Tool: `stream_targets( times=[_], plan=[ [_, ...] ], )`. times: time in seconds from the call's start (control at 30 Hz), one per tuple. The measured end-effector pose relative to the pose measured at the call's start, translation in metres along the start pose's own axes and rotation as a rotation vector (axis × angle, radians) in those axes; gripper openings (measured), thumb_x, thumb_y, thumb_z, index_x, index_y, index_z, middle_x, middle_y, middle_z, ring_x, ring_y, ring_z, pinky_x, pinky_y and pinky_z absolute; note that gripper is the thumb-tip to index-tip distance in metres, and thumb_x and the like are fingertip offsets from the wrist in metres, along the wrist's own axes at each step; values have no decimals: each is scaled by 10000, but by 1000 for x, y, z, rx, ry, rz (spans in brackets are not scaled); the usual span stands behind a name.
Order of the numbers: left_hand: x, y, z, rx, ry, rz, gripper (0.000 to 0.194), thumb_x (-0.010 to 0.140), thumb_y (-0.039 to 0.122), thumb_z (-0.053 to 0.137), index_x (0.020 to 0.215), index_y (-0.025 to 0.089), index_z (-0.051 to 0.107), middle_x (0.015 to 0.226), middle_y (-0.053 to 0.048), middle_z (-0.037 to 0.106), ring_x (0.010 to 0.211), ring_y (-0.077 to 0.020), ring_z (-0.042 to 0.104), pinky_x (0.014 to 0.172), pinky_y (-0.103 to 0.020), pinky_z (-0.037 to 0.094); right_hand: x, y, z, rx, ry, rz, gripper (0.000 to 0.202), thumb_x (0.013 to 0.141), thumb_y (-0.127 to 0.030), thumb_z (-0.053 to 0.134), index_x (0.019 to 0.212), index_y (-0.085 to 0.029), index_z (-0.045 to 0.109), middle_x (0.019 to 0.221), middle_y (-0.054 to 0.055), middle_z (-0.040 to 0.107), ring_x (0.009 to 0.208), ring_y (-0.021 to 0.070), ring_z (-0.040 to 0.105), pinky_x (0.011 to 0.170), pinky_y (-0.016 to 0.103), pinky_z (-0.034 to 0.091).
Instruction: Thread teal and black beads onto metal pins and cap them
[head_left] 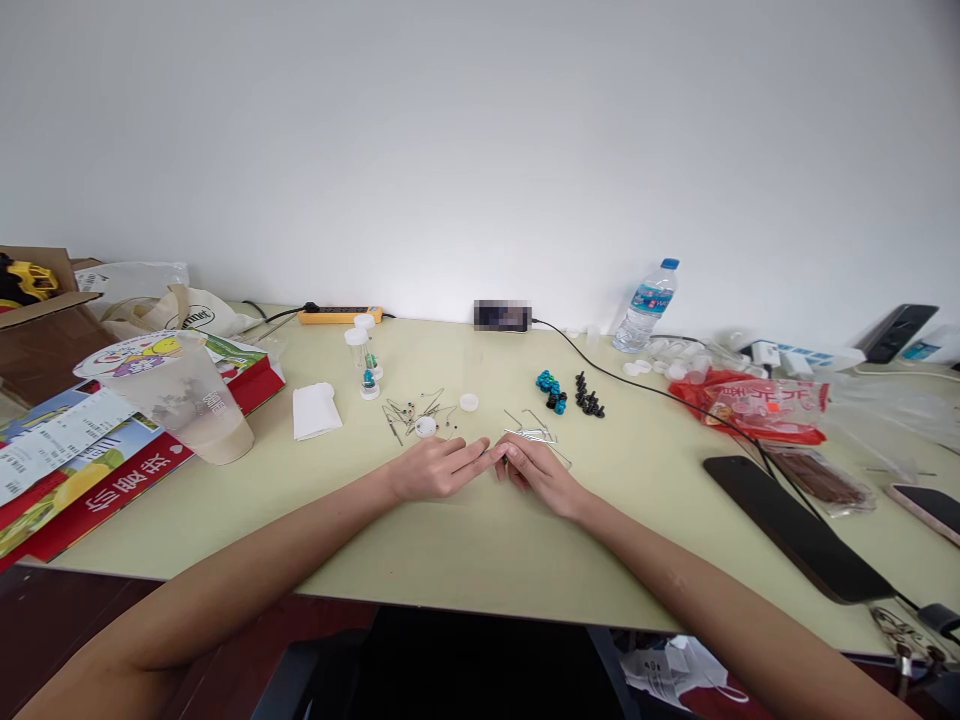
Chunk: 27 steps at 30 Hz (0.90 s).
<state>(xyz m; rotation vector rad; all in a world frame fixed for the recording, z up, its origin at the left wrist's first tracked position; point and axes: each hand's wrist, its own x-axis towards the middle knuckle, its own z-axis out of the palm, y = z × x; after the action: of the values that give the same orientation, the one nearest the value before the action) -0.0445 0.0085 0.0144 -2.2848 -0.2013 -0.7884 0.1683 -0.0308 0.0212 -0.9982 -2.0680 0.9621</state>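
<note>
Over the table's front middle, my left hand (439, 468) and my right hand (541, 474) meet at the fingertips. Both hands are closed in a pinch, and a tiny dark thing shows between the fingers, too small to name. Just behind my right hand lie several bent metal wires (534, 432). A pile of thin metal pins with small coloured tips (412, 410) spreads behind my left hand, with a white round cap (425, 427) among them. Another white cap (469, 402) lies further back. Blue beads or knobs (549, 381) and black screw-like pieces (590, 397) form small groups to the right.
Clear tubes with white caps (363, 365) stand near folded white paper (316, 411). A drink cup (180, 400) is at left, a water bottle (647, 305) at the back. A black power bank-like slab (795, 525), red packet (750, 402) and cable (630, 379) occupy the right.
</note>
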Motion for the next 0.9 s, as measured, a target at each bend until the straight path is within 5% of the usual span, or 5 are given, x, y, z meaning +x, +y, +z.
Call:
stream_targets(
  times=[0.9],
  plan=[
    [-1, 3, 5, -9, 18, 24, 274, 832, 76, 479, 1101, 73, 529, 988, -111, 650, 587, -94, 533, 417, -221, 390, 2, 1, 0, 18, 25, 63, 424, 940, -469, 287, 722, -179, 506, 629, -9, 565, 471, 97, 441, 537, 244, 372]
  ],
)
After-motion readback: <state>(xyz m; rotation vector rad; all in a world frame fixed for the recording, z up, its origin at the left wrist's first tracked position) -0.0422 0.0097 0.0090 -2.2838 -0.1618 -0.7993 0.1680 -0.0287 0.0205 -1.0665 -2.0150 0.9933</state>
